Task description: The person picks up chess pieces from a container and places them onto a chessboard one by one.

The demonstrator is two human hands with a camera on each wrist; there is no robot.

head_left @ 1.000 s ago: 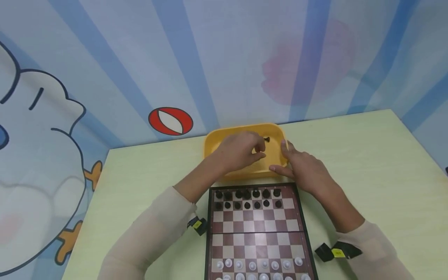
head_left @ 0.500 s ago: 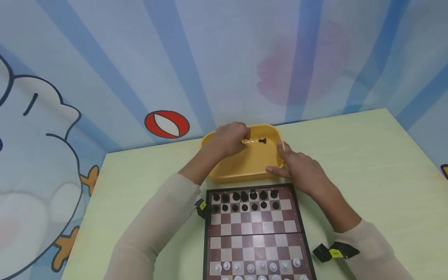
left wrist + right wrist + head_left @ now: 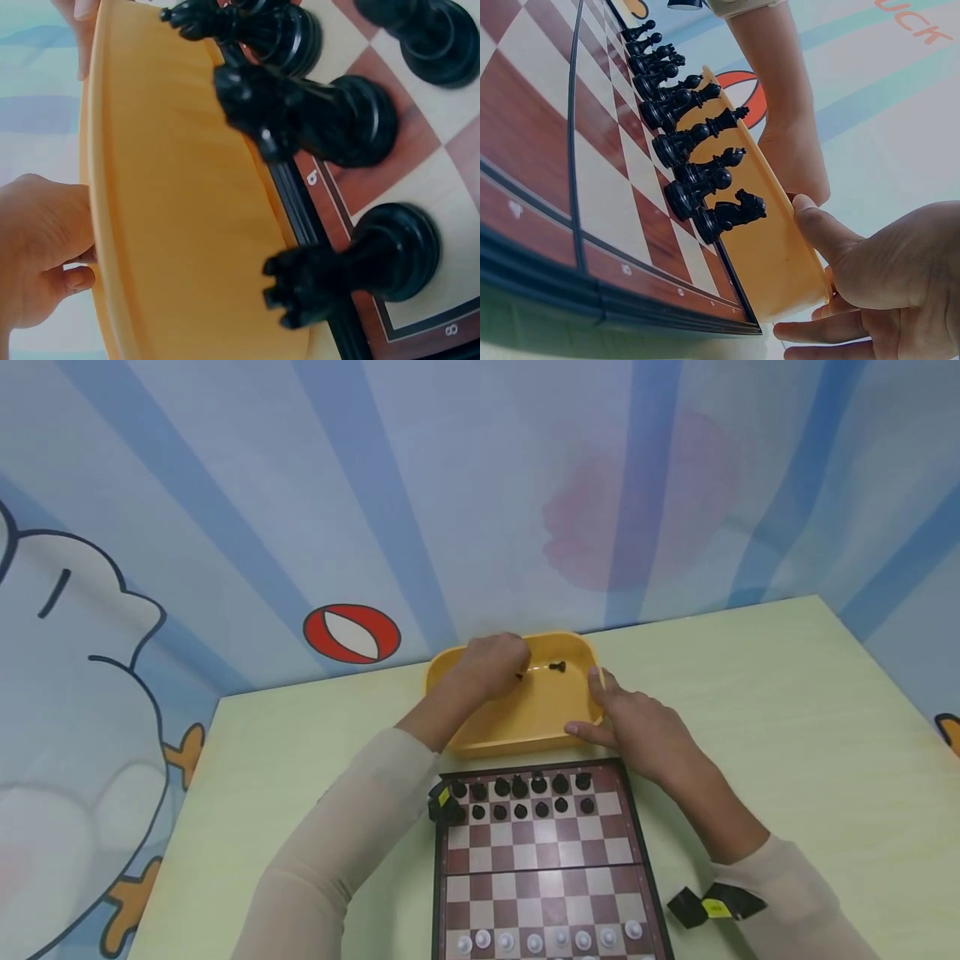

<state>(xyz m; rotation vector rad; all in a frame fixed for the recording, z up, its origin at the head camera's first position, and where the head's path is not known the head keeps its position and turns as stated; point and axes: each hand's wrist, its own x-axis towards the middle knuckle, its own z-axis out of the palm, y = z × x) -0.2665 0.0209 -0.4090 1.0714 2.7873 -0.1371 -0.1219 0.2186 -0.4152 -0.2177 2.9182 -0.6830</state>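
Observation:
My left hand (image 3: pixel 491 664) reaches into the yellow plastic tray (image 3: pixel 540 727), fingers curled, with a small black chess piece (image 3: pixel 519 677) showing at the fingertips. Most of that piece is hidden by the hand. Another black chess piece (image 3: pixel 557 667) lies on its side farther right in the tray. At the tray's right end, my right hand (image 3: pixel 648 731) grips the rim and corner; the right wrist view has its digits (image 3: pixel 821 225) against the yellow wall. Directly in front of the tray lies a chessboard (image 3: pixel 540 852) with two rows of black pieces (image 3: pixel 360 255) along its far edge.
White pieces (image 3: pixel 534 942) line the board's near side. A printed wall (image 3: pixel 480 493) rises right behind the tray. The pale table (image 3: pixel 750 693) extends to both sides. The left wrist camera (image 3: pixel 446 806) overlaps the board's far left corner in the head view.
My left hand has moved left and down into the tray, its fingers closing at a piece there. The lying piece at the right has come into fuller view. The right hand keeps its hold.

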